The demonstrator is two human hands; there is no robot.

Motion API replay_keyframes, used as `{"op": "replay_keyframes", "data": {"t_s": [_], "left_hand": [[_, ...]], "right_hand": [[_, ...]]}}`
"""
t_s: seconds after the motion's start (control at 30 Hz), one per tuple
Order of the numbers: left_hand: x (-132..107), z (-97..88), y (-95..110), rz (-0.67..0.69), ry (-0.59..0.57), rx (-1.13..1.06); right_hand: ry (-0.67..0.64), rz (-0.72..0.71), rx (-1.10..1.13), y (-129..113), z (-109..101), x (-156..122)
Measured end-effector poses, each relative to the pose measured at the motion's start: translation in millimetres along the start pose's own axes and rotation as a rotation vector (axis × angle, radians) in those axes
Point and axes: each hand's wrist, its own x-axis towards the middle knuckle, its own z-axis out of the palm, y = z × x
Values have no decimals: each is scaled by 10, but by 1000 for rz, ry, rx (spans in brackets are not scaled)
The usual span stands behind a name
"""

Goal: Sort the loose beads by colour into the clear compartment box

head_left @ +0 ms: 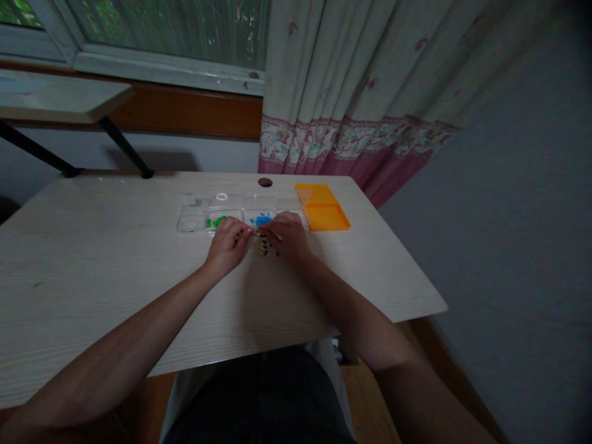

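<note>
Two bare hands meet over a pale, wood-grained desk (115,271), their fingertips drawn close together. The left hand (226,245) and the right hand (290,237) both have narrow, curled grips; whatever they pinch (if anything) is too small and dim to tell. Small dark-and-yellowish patterned pieces (263,248) lie between and just below the fingertips, on the near side of a clear plastic compartment case (226,201). Within that case, small bright green pieces (219,221) sit near the left hand, while small bright blue pieces (263,219) sit just beyond the joined fingertips. By the case's right end, an orange rectangular box (327,213) stands open on the desk. Farther back, a floral cream-and-pink cloth curtain (351,139) hangs behind the desk, and a pale shelf with black legs (60,102) stands at the far left.
</note>
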Motion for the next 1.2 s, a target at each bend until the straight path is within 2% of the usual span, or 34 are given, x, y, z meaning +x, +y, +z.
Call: {"op": "replay_keyframes", "data": {"t_s": [0.17, 0.3, 0.53, 0.67, 1.2], "left_hand": [[-1, 0, -59, 10, -2, 61], [-15, 8, -60, 74, -60, 111], [-46, 13, 23, 151, -119, 329], [-48, 12, 35, 138, -140, 370], [-56, -34, 50, 52, -162, 370]], "right_hand": [[70, 217, -83, 334, -110, -1], [56, 384, -142, 543, -131, -13], [-53, 512, -217, 568, -111, -15], [-101, 534, -261, 512, -121, -3], [-33, 478, -277, 451, -140, -7]]}}
